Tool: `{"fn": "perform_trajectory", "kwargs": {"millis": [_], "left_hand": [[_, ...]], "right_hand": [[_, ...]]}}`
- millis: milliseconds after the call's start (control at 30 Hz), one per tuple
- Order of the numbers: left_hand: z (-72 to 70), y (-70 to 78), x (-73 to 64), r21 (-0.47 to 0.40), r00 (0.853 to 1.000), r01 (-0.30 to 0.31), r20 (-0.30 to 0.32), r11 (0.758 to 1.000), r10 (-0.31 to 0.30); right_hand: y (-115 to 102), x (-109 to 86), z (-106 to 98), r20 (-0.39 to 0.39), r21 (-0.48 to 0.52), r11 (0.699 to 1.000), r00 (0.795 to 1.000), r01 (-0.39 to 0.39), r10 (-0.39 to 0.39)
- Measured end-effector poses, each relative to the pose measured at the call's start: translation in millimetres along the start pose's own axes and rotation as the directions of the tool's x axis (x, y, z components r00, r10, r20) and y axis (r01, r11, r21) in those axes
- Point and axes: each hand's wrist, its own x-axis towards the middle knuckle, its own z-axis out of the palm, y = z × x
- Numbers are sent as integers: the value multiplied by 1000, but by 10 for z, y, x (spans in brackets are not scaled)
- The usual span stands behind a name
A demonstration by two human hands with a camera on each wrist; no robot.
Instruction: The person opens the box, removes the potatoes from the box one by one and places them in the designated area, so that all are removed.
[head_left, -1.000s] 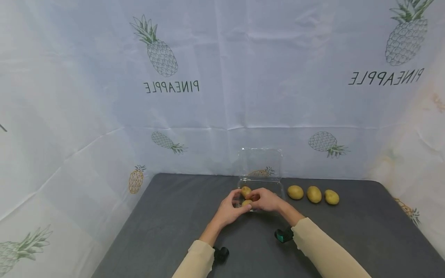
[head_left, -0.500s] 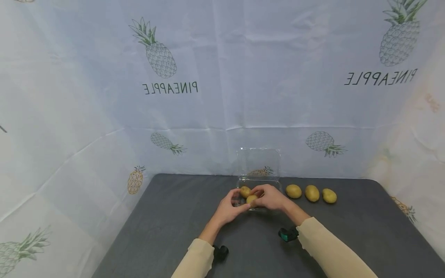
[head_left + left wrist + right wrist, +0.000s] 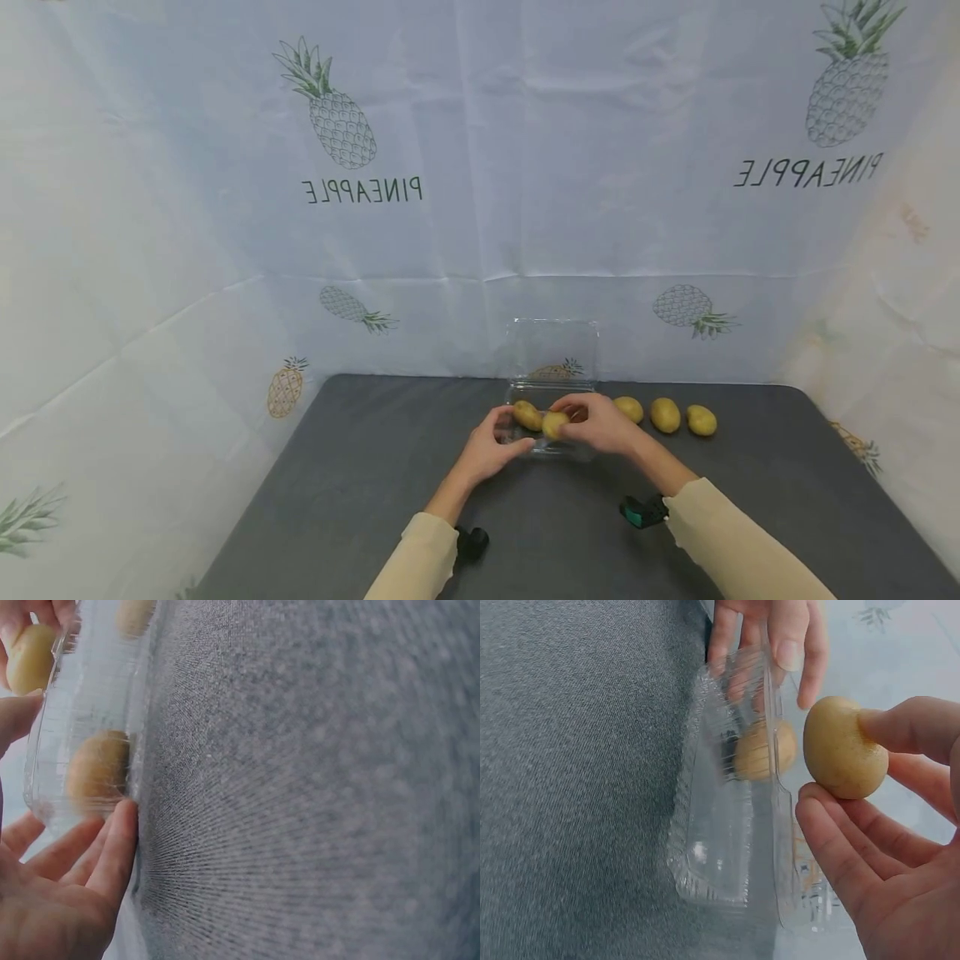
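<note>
My right hand (image 3: 603, 423) pinches a yellow potato (image 3: 844, 750) between thumb and fingertips, just above the rim of a clear plastic clamshell container (image 3: 712, 847). A second potato (image 3: 527, 415) lies in the container's left part. My left hand (image 3: 487, 450) holds the container's left end, its fingers (image 3: 112, 847) against the end wall and its thumb (image 3: 19, 716) at the front rim. The hinged lid (image 3: 555, 346) stands raised at the back. In the left wrist view, the container's clear wall lies in front of the potato inside.
To the container's right, three more potatoes rest in a row on the dark grey table (image 3: 375, 467): one close by my right hand (image 3: 628, 408), a middle potato (image 3: 665, 415) and an outer potato (image 3: 701, 421). A pineapple-print cloth (image 3: 480, 233) hangs behind the table.
My right hand has lifted the pinched potato out of the container's front left area, moving it up and to the right. My left hand has stayed at the container's left end.
</note>
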Motion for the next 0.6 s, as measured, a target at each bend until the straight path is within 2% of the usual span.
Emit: {"fn": "perform_trajectory", "kwargs": {"millis": [233, 433, 600], "left_hand": [[-1, 6, -14, 2, 1000, 2, -10, 1000, -2], [10, 15, -62, 3, 1000, 12, -9, 1000, -12], [20, 21, -100, 19, 1000, -8, -7, 1000, 8]], "right_hand": [[-25, -135, -73, -20, 17, 999, 999, 40, -39], [-24, -298, -128, -57, 4, 1000, 998, 16, -15], [12, -436, -177, -106, 6, 1000, 994, 21, -20]]}}
